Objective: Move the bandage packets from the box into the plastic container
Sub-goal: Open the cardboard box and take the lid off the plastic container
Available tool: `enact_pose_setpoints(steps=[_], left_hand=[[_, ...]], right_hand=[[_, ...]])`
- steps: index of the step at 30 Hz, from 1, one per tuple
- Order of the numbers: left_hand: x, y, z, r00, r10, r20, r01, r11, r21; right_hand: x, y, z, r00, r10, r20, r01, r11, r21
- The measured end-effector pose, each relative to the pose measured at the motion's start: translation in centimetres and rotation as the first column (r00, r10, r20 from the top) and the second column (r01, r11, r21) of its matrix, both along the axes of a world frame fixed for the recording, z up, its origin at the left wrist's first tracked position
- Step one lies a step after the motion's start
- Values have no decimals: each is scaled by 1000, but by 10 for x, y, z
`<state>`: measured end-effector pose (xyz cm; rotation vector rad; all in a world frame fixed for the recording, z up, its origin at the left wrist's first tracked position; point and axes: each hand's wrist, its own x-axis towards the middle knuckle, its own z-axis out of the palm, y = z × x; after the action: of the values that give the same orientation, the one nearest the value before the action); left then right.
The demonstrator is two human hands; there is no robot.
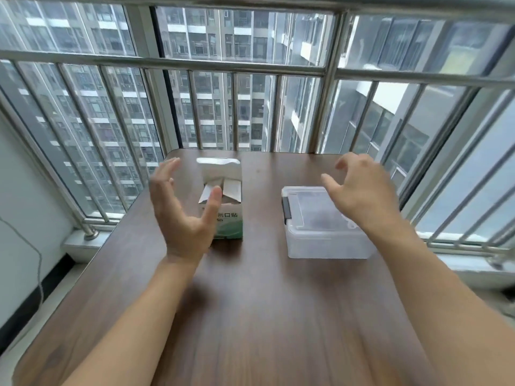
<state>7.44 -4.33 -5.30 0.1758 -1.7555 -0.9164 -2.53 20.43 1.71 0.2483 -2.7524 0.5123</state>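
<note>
The box (pixel 223 201) stands open near the table's (pixel 250 316) far edge, packets hidden inside, so the left hand (pixel 182 207), fingers spread, should hold it steady while the right hand (pixel 359 188), fingers loosely curled and empty, lifts the tub's (pixel 320 240) lid first

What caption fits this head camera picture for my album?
Two open hands, left hand and right hand, reach toward an opened bandage box and a lidded plastic container.
</note>
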Motion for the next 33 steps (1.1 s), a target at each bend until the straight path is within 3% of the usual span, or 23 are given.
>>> enact_pose_setpoints(steps=[1,2,3,4,6,8,9,13,15,17,20,22,24,26,27,30,33], left_hand=[[3,13,13,994,21,-104,-32,994,-105],[4,34,29,995,-19,-102,1,986,-169],[3,55,44,997,-72,12,73,979,-191],[-1,76,53,968,-91,232,137,972,-190],[-19,112,54,748,15,663,206,945,-254],[-34,127,48,547,91,832,228,940,-254],[-40,124,44,518,103,849,206,948,-241],[-52,104,32,617,25,787,80,992,-94],[-51,99,31,640,7,769,49,998,-50],[-48,92,27,657,-11,754,12,1000,4],[-47,85,22,685,-68,725,10,996,84],[-47,83,22,691,-94,716,18,993,113],[-47,82,21,694,-107,712,31,992,118],[-46,78,20,690,-105,716,33,993,114],[-44,74,19,688,-112,717,30,992,126],[-39,64,19,705,-212,676,74,971,227],[-31,62,21,725,-213,655,109,974,197]], right_hand=[[-3,18,-3,989,-142,33,141,990,27],[-5,34,-6,964,-246,100,241,969,59],[-6,46,-10,942,-284,177,274,958,80],[-9,51,-18,933,-270,238,261,963,70],[-11,56,-29,931,-190,312,211,977,-33],[-15,57,-38,941,-127,314,171,978,-119],[-17,57,-41,946,-111,304,158,978,-133],[-18,65,-43,948,10,318,85,956,-282],[-18,67,-46,894,127,430,118,858,-500],[-19,65,-47,837,202,508,168,789,-591],[-22,65,-36,873,172,456,48,900,-433],[-20,59,-17,849,346,399,-264,932,-247],[-14,45,-3,701,482,525,-555,832,-23],[-16,34,0,661,483,574,-644,757,105],[-20,31,2,659,495,567,-648,756,93],[-38,33,8,567,557,607,-636,764,-106],[-56,43,17,392,688,610,-453,722,-523]])
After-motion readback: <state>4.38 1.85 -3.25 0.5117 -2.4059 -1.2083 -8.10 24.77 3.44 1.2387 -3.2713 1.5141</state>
